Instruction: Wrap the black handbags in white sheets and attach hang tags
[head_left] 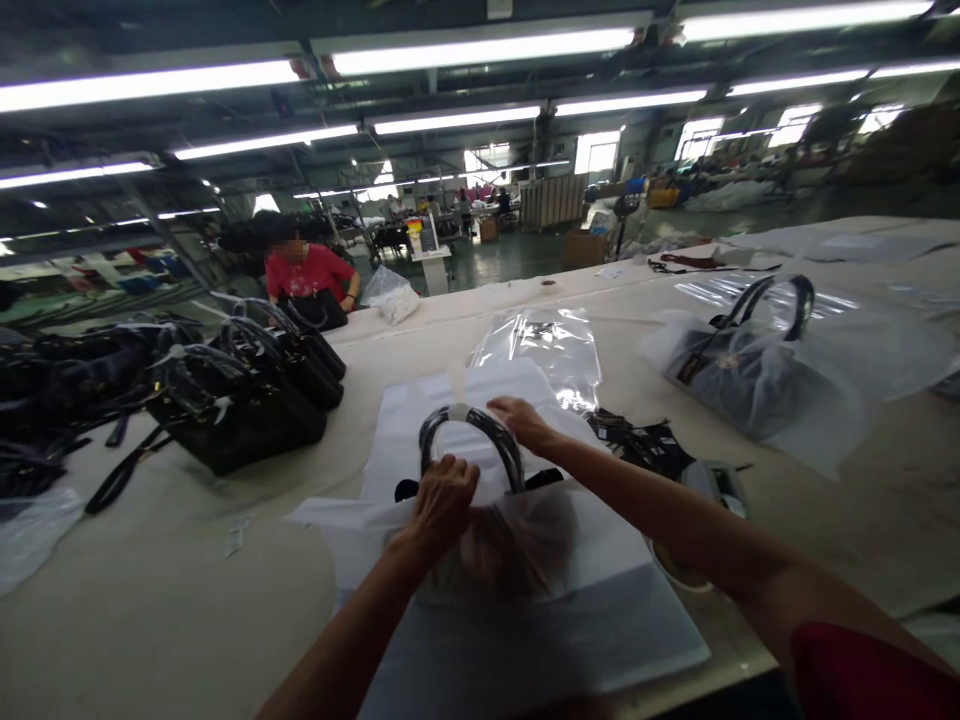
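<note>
A handbag partly covered by thin white paper [607, 530] stands in front of me, its wrapped dark handles [491, 425] arching upward. My left hand [444, 500] is at the left foot of the handles, its fingers curled down onto the paper at the bag's top. On the far side of the handles is my right hand [521, 422], fingers bent together near the arch; what they pinch, if anything, is too small to make out. White sheets lie under and behind the bag. Beyond them rests a stack of clear plastic bags [540, 345].
Black handbags [247, 420] crowd the table's left side. A paper-wrapped bag [739, 370] stands at the right. Black tags [649, 445] and a tape dispenser [712, 485] lie by my right forearm. A person in red [307, 275] works across the table [300, 560].
</note>
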